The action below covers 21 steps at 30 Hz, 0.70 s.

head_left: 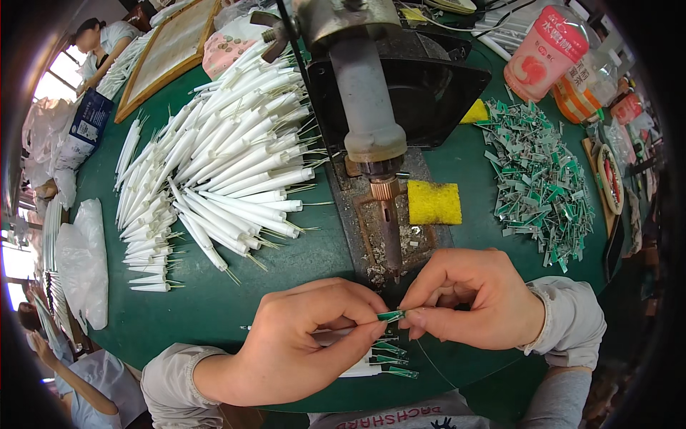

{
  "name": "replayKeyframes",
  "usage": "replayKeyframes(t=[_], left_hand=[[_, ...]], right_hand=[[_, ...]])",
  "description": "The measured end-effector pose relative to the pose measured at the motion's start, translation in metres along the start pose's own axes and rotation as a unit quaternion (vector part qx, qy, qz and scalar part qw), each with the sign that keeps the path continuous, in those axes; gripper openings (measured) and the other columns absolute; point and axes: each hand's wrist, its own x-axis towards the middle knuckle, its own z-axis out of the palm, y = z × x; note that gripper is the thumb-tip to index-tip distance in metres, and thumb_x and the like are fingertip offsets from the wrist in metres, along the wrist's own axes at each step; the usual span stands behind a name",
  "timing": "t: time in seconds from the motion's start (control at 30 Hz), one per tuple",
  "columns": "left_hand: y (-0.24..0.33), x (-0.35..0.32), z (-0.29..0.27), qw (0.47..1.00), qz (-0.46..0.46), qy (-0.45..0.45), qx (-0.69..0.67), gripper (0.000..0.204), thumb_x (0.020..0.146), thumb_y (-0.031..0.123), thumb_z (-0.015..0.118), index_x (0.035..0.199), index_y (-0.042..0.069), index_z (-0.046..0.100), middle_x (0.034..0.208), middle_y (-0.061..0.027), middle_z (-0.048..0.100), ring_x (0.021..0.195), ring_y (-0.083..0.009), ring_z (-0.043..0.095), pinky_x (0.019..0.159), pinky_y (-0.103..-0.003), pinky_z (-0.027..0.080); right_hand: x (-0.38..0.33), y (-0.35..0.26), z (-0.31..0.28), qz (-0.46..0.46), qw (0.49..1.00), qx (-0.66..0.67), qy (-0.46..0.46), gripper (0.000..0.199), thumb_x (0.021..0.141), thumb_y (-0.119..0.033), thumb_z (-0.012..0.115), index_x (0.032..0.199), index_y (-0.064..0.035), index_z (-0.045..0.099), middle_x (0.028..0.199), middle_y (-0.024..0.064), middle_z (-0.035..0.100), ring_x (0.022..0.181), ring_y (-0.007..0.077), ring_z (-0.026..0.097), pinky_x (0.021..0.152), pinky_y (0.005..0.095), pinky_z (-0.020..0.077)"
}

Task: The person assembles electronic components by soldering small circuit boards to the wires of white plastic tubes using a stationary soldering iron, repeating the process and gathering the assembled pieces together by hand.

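A round green table (214,300) fills the view. Across its left half lies a big heap of white tubes (229,164) with thin wire leads sticking out. A grey soldering machine (371,93) stands at the middle, its tip pointing down over a scorched metal plate (371,236), with a yellow sponge (434,202) just beside it. To the right sits a pile of small green circuit strips (539,179) (a loose, tangled heap), and a pink bottle (544,51) behind it.

Below the tip, the left hand (300,343) has thumb and forefinger pinched shut on a white tube (330,336). The right hand (475,300) pinches a small green strip (391,314), which meets the tube's end between the 2 hands. A few finished tubes (375,365) lie just under them.
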Motion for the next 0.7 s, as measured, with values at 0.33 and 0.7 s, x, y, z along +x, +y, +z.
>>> replayKeyframes(t=[0.33,0.7], left_hand=[[-0.001,0.008,-0.003,1.0,-0.001,0.002,-0.016,0.005,0.085,-0.009,0.061,0.09,-0.009,0.061,0.102,-0.0158,0.061,0.086,-0.0117,0.061,0.074,-0.023,0.051],[0.002,0.016,-0.005,0.995,0.052,0.075,-0.031,0.004,0.08,-0.006,0.068,0.084,-0.005,0.065,0.099,-0.0112,0.06,0.076,-0.0072,0.058,0.062,-0.019,0.045]], right_hand=[[0.005,-0.01,-0.004,0.008,1.0,0.008,0.01,0.013,0.085,-0.005,0.066,0.094,-0.0023,0.057,0.077,0.0013,0.065,0.071,0.0049,0.062,0.055,0.0183,0.044],[0.003,-0.007,0.0,-0.17,0.963,-0.194,0.074,0.015,0.083,-0.005,0.066,0.08,-0.0047,0.051,0.061,-0.0015,0.057,0.049,0.0042,0.055,0.044,0.0202,0.0408]])
